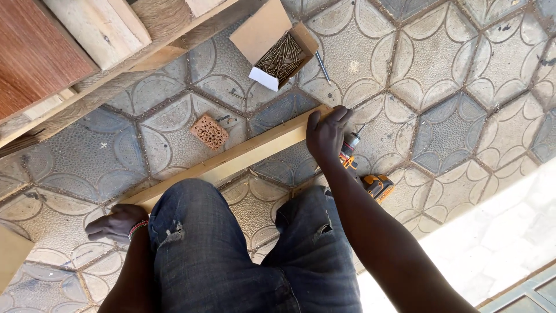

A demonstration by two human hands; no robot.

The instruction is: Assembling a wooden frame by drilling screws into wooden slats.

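- The right hand (328,134) is clasped over the far end of a long pale wooden plank (231,161), fingers curled over its top edge.
- The left hand (116,223) rests near the plank's other end, fingers curled downward; whether it grips the wood or only presses beside it cannot be told, since the knee hides the contact.
- The plank lies diagonally on the floor (452,75), running from lower left up to the right, in front of the person's knees.
- The person kneels or crouches in dark, torn jeans (231,249), both knees just behind the plank.
- A beaded bracelet (138,227) sits on the left wrist.
- An orange and black cordless drill (365,174) lies on the floor just beside the right forearm, its bit end pointing up toward the right hand.
- An open cardboard box of screws (281,55) stands on the floor beyond the plank, well apart from both hands.
- A single loose nail or bit (322,65) lies just right of the box.
- A small piece of perforated reddish brick (209,131) lies on the floor between the box and the plank.
- More timber boards (98,29) are stacked at the upper left, with a reddish-brown panel (32,55) beside them.
- The floor is paved with hexagonal patterned tiles.
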